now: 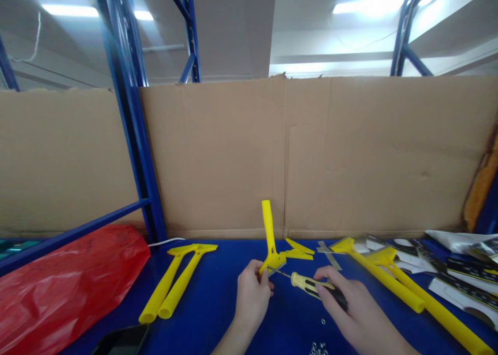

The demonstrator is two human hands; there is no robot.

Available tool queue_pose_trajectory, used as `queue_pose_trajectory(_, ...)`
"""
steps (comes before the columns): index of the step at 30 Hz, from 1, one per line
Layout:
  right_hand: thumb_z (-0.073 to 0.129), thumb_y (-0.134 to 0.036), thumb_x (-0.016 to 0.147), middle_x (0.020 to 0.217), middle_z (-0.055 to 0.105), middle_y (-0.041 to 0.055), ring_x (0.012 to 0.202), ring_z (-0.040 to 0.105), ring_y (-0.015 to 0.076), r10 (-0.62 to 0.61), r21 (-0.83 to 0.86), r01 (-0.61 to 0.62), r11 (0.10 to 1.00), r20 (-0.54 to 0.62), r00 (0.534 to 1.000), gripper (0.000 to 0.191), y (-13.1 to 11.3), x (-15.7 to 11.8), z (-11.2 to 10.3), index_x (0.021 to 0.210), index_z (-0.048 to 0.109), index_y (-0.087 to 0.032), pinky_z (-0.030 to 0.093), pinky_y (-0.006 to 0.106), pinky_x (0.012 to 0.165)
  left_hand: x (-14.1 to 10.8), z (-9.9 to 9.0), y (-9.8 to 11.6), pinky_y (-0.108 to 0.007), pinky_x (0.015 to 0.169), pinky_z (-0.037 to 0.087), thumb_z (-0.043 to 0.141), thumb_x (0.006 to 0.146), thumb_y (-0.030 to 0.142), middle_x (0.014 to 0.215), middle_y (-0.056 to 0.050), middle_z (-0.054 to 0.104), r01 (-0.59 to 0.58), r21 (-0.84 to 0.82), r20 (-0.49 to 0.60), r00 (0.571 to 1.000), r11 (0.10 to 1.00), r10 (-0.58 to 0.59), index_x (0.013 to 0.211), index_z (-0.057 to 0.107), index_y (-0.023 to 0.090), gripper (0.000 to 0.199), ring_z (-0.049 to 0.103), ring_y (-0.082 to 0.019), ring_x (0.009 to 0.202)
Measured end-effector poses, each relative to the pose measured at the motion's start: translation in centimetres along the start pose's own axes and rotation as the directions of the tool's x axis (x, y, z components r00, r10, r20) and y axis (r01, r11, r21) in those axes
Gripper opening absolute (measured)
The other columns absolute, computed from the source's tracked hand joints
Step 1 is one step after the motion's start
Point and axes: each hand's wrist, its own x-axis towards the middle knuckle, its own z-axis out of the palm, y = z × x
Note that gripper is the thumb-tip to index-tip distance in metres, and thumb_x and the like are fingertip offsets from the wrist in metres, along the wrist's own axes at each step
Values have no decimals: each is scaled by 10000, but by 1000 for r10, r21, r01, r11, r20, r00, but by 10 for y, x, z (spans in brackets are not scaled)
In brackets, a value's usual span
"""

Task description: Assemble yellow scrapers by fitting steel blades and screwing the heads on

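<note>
My left hand (252,292) is closed around the head of a yellow scraper (268,231), whose handle points up. A screwdriver (305,283) with a cream and black grip lies in my right hand (360,306), fingers wrapped round it. Its shaft reaches left to the scraper head beside my left fingertips; the exact contact at the tip is too small to make out. Just behind the head are small yellow plastic pieces (299,252) on the blue table. Below the screwdriver lies a single nut (323,322), with a little pile of metal nuts (319,349) at the bottom edge.
Two yellow scrapers (182,285) lie at left, near a red plastic bag (78,287) and a dark phone (122,340). More yellow scrapers (392,282) and printed packaging cards (462,298) are at right. A cardboard wall (218,158) and blue rack post (134,111) stand behind.
</note>
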Motion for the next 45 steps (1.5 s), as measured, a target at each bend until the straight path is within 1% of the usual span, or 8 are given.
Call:
queue_pose_trajectory(5, 426, -332, 890, 737, 635, -15, 599, 598, 146, -51, 26, 52, 998, -27, 998, 118, 5, 0, 1, 933, 499, -250, 456, 234, 537, 0, 0, 0, -198, 414, 496, 439, 819, 63, 689, -25, 613, 1, 1, -2, 1000, 1000, -1, 790, 542, 142, 133, 594, -108, 478)
queue_pose_trajectory(10, 452, -315, 874, 897, 650, 23, 691, 631, 148, -84, 36, 86, 996, -55, 995, 152, 8, -2, 2, 1006, 483, -250, 507, 238, 587, 0, -1, 3, -191, 405, 488, 453, 807, 54, 662, -13, 611, 10, -3, -9, 1000, 1000, -10, 775, 543, 148, 134, 594, -108, 468)
queue_pose_trajectory(16, 451, -302, 880, 858, 652, 23, 642, 622, 145, -84, 56, 85, 995, -12, 996, 152, 8, -1, 2, 1006, 510, -243, 512, 254, 585, 0, -1, 2, -184, 406, 484, 467, 801, 57, 605, 8, 606, 11, -19, -14, 1000, 1000, -12, 763, 548, 153, 132, 596, -109, 455)
queue_pose_trajectory(22, 457, -296, 884, 906, 675, 34, 720, 651, 168, -71, 56, 72, 996, -14, 997, 182, 7, -1, 1, 1033, 550, -250, 525, 282, 667, 0, 0, 2, -203, 403, 492, 486, 781, 60, 583, 6, 608, -1, -28, -29, 1000, 1000, 1, 754, 560, 149, 119, 601, -123, 451)
queue_pose_trajectory(30, 470, -297, 879, 858, 692, 16, 697, 658, 168, -64, 56, 62, 997, 37, 997, 187, 4, -2, 1, 1025, 579, -252, 515, 265, 642, 0, 0, 4, -196, 405, 502, 454, 808, 50, 625, -5, 600, 15, -14, -20, 1000, 1000, -16, 774, 553, 133, 134, 596, -107, 460)
queue_pose_trajectory(38, 499, -298, 848, 866, 707, 36, 700, 655, 178, -93, 40, 94, 995, -14, 996, 224, 5, -3, 2, 1029, 617, -239, 519, 266, 643, -1, -1, 7, -184, 397, 499, 461, 809, 41, 636, -8, 608, 41, -29, -23, 999, 999, -42, 768, 558, 130, 138, 592, -98, 454)
queue_pose_trajectory(42, 479, -288, 862, 829, 704, 14, 640, 646, 159, -86, 23, 86, 996, 17, 996, 221, 5, -3, 2, 1041, 603, -250, 518, 258, 610, -1, -1, 6, -179, 395, 498, 467, 804, 44, 631, -4, 611, 28, -36, -25, 999, 999, -29, 758, 561, 134, 138, 595, -97, 449)
queue_pose_trajectory(45, 480, -270, 857, 875, 707, 21, 701, 667, 167, -102, 8, 102, 995, 10, 995, 219, 5, -3, 1, 1043, 595, -251, 533, 265, 654, 0, 0, 5, -177, 388, 492, 479, 795, 38, 606, 2, 607, 30, -43, -34, 999, 999, -32, 753, 561, 136, 134, 589, -97, 437)
